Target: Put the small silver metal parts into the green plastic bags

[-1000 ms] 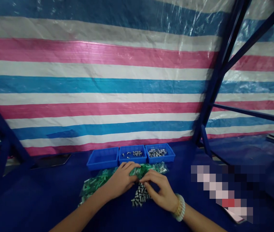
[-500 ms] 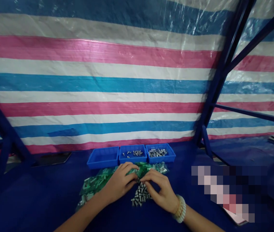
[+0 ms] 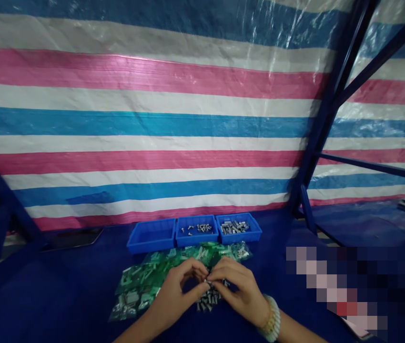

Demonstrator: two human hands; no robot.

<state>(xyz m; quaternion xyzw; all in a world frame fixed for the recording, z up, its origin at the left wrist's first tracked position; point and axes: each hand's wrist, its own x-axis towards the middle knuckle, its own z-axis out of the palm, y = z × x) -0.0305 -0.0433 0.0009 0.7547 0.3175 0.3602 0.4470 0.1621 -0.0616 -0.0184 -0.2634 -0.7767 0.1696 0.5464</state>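
Observation:
My left hand (image 3: 179, 293) and my right hand (image 3: 240, 288) meet fingertip to fingertip over the table. Both are closed in a pinch. A small shiny metal part (image 3: 207, 281) shows between them, too small to tell its exact kind. Just below the fingertips lies a pile of short metal screw-like pieces (image 3: 208, 302), partly hidden by the right hand. Clear plastic bags of green and pale parts (image 3: 136, 281) spread behind and left of my hands. A beaded bracelet (image 3: 273, 320) circles my right wrist.
Three blue bins stand in a row behind the bags: the left bin (image 3: 151, 247), the middle bin (image 3: 197, 241) with several small screws, and the right bin (image 3: 243, 237) with metal cylinders. A dark flat device (image 3: 72, 239) lies left. Blue frame posts (image 3: 315, 143) rise by a striped sheet (image 3: 152, 126).
Both hands have come slightly lower and nearer to me, with fingertips still together. My left hand has turned, its thumb now reaching to the right hand's fingertips. The view has shifted slightly.

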